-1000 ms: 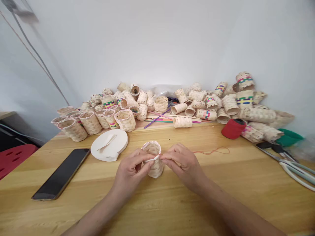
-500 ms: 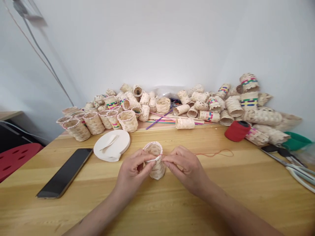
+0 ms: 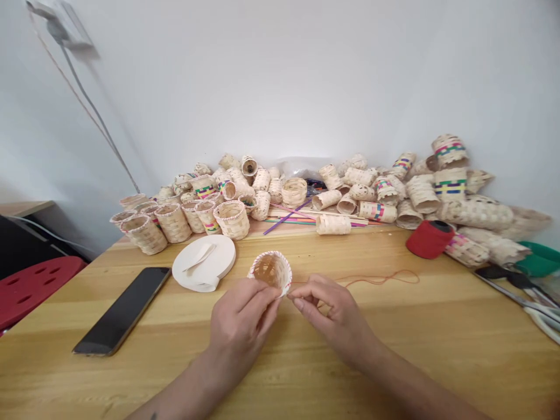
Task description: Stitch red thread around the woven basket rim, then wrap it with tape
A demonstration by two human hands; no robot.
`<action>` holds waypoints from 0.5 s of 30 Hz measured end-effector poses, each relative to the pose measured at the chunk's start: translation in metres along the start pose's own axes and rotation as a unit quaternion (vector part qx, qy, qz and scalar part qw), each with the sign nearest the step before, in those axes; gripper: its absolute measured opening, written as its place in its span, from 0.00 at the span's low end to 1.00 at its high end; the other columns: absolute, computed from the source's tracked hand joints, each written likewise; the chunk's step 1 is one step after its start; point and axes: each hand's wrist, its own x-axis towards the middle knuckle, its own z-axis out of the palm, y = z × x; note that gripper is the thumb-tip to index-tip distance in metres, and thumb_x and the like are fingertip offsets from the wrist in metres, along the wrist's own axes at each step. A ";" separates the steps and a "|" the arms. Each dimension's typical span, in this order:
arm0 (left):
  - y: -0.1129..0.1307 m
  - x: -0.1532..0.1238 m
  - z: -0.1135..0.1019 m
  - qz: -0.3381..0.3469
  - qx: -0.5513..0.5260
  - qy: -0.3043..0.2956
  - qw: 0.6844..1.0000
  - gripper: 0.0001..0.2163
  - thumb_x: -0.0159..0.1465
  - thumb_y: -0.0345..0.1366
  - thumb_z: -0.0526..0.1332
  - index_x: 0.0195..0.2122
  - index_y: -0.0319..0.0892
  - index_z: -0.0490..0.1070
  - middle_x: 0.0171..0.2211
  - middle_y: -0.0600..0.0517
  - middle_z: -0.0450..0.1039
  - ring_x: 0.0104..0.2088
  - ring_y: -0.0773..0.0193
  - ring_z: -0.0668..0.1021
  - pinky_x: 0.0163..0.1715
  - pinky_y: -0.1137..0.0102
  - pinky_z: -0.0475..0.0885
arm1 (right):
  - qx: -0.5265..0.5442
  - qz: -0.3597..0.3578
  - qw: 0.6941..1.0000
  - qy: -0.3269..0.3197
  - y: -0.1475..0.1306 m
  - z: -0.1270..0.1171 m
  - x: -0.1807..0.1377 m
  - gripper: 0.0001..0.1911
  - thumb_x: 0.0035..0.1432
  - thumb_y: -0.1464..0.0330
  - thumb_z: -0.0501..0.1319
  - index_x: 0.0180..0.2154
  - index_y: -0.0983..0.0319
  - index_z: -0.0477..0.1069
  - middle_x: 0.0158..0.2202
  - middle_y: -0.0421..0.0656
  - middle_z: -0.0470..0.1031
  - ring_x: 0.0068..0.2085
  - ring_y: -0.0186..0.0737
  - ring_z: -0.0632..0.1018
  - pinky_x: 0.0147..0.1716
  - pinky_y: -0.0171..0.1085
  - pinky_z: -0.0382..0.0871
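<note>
My left hand (image 3: 245, 312) grips a small woven bamboo basket (image 3: 272, 273) by its near rim, fingers pressed together. The basket is tilted, its mouth turned partly toward me. Red-and-white wrapping runs around its rim. Just right of the rim, my right hand (image 3: 330, 312) is closed in a pinch; what its fingertips hold is too small to make out. A thin red thread (image 3: 385, 280) runs from beside the basket, behind the right hand, and loops out over the table on the right.
A coil of pale strip (image 3: 203, 262) and a phone (image 3: 122, 312) lie at left. Several rimmed baskets (image 3: 231, 220) stand behind, beside a heap of woven tubes (image 3: 422, 193). On the right are a red thread spool (image 3: 430, 239), scissors (image 3: 542, 321) and a green container (image 3: 540, 258).
The basket has tipped so its mouth faces me more, and my left hand has turned with its back upward. My right hand stays pinched near the rim. The view has shifted slightly.
</note>
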 end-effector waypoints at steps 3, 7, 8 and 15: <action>0.000 0.000 0.001 0.024 0.039 0.010 0.999 0.05 0.59 0.24 0.61 0.34 0.39 0.72 0.28 0.50 0.73 0.29 0.65 0.74 0.30 0.72 0.69 | 0.047 0.058 0.997 -0.006 0.000 0.006 -0.002 0.07 0.59 0.70 0.56 0.32 0.61 0.73 0.27 0.39 0.68 0.30 0.34 0.69 0.30 0.32 0.60; 0.001 0.002 0.004 0.039 0.059 0.018 0.997 0.04 0.60 0.24 0.59 0.32 0.39 0.71 0.26 0.50 0.73 0.28 0.65 0.73 0.27 0.72 0.67 | 0.117 0.113 0.987 -0.003 0.005 0.015 -0.003 0.09 0.58 0.66 0.56 0.30 0.62 0.71 0.26 0.39 0.66 0.28 0.33 0.67 0.28 0.32 0.59; 0.001 0.001 0.005 0.038 0.060 0.017 0.997 0.04 0.61 0.24 0.59 0.32 0.38 0.71 0.26 0.50 0.72 0.27 0.65 0.73 0.27 0.72 0.67 | 0.131 0.123 0.984 -0.002 0.006 0.016 -0.004 0.09 0.58 0.65 0.56 0.29 0.62 0.70 0.26 0.38 0.66 0.28 0.33 0.66 0.27 0.32 0.59; 0.004 0.000 0.011 0.057 0.073 -0.015 0.996 0.05 0.62 0.25 0.58 0.31 0.38 0.71 0.25 0.50 0.72 0.26 0.65 0.71 0.26 0.72 0.66 | 0.177 0.161 0.971 -0.010 0.008 0.016 -0.002 0.10 0.56 0.64 0.57 0.27 0.63 0.68 0.24 0.37 0.65 0.27 0.32 0.64 0.27 0.32 0.58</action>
